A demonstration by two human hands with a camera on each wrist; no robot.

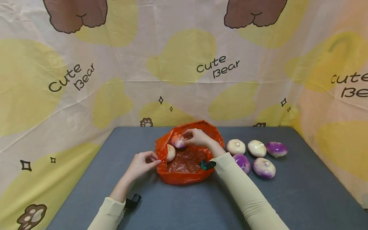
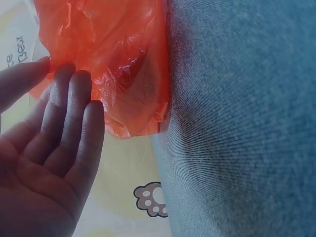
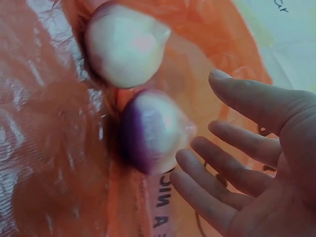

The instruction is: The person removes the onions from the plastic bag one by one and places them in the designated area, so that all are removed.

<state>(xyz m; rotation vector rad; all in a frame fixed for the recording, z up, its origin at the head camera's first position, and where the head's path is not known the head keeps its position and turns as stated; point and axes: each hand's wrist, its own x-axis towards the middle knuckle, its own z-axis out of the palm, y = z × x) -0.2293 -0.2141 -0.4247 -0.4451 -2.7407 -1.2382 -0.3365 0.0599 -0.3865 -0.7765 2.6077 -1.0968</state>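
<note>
An orange plastic bag [image 1: 184, 174] lies open on the grey table [image 1: 302, 198]. My left hand [image 1: 152, 159] pinches the bag's left rim [image 2: 123, 74] between thumb and fingertips [image 2: 63, 71]. My right hand [image 1: 193, 136] reaches over the bag's mouth, its fingers straight beside a purple-and-white turnip [image 1: 177, 141]. In the right wrist view that turnip [image 3: 153, 131] rests against the bag's wall at my fingertips [image 3: 185, 155], with my right hand [image 3: 202, 123] spread open. A pale turnip [image 3: 126, 47] lies just beyond it, by the left rim [image 1: 171, 152].
Several more turnips, white [image 1: 236, 147] and purple [image 1: 276, 149], lie on the table right of the bag, close to my right sleeve [image 1: 244, 191]. A printed cloth backdrop [image 1: 184, 64] closes in the back and both sides.
</note>
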